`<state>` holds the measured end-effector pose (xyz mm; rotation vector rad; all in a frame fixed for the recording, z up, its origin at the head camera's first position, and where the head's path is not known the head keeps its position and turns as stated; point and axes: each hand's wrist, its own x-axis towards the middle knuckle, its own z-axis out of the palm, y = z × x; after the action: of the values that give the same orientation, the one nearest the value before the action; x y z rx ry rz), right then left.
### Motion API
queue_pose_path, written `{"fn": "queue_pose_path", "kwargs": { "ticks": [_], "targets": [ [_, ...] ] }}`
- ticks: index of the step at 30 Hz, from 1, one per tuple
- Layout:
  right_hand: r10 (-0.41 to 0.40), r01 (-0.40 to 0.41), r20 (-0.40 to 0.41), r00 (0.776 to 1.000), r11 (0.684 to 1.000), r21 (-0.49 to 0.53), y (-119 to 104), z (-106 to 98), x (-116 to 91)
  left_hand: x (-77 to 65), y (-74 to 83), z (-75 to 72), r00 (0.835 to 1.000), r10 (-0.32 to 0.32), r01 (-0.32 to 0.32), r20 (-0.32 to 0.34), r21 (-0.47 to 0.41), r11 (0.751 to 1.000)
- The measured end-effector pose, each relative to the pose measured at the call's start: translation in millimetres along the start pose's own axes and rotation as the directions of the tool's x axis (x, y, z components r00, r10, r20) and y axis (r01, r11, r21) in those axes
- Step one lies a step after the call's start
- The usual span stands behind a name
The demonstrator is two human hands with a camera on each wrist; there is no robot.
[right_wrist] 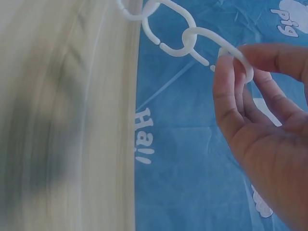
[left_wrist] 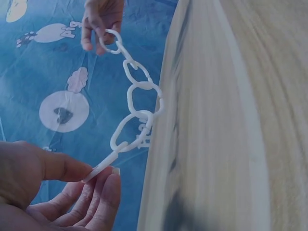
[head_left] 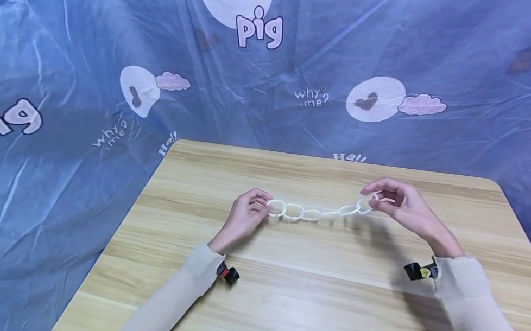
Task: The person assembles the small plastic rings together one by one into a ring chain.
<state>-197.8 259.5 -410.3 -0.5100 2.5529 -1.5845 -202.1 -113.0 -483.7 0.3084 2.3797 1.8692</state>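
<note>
A white plastic chain of several oval links stretches between the two hands above the wooden table. My left hand pinches the link at its left end between thumb and fingers. The other end link is pinched by my right hand, which is held higher, so the chain slopes up to the right. In the right wrist view, a link shows a small gap in its side. The left wrist view shows the links hanging in a slight curve, with the right hand at the far end.
The wooden table has rounded far corners. Behind and to the sides hangs a blue printed cloth, close to the table's far edge. Small black cameras are strapped at both wrists, by the light sleeves.
</note>
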Motion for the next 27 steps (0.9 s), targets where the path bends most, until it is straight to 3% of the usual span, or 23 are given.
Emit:
{"fn": "queue_pose_path", "kwargs": {
  "ticks": [8,13,19,27],
  "targets": [
    [0.115,-0.117,-0.067,0.991,0.993,-0.030,12,-2,-2,5.5,1.8,-10.8,0.998,0.008,-0.008,-0.058,0.000,1.000],
    [0.185,-0.189,-0.091,0.979,0.981,-0.036,21,-2,-1,10.7,0.4,-18.0,0.998,-0.021,0.021,-0.065,-0.008,1.000],
    [0.182,-0.186,-0.087,0.979,0.982,-0.039,33,-2,2,16.7,-3.0,-23.1,0.998,-0.035,0.035,-0.046,-0.007,0.999],
    [0.205,-0.207,-0.087,0.975,0.978,-0.007,46,1,8,27.4,-7.7,-25.8,0.997,-0.004,0.005,-0.077,0.009,1.000]
  ]
}}
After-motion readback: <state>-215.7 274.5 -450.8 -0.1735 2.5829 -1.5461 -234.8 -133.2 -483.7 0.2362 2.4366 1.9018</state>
